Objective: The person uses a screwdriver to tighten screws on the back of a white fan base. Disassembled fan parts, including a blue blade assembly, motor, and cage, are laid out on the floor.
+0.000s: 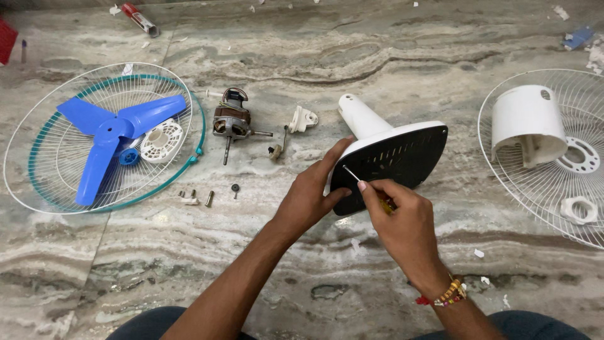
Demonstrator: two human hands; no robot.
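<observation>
A white fan base (377,129) lies tipped on its side on the marble floor, its black underside plate (402,160) facing me. My left hand (311,192) grips the near edge of the base and steadies it. My right hand (396,217) holds a screwdriver (352,175) with a thin metal shaft, its tip touching the black plate near the left edge. Beaded bracelets circle my right wrist.
A wire guard (38,135) at the left holds a blue fan blade (110,135) and a white round cap (162,141). The fan motor (231,121), small white parts and loose screws (207,197) lie in the middle. At right, a white motor cover (527,123) rests on another guard (553,189).
</observation>
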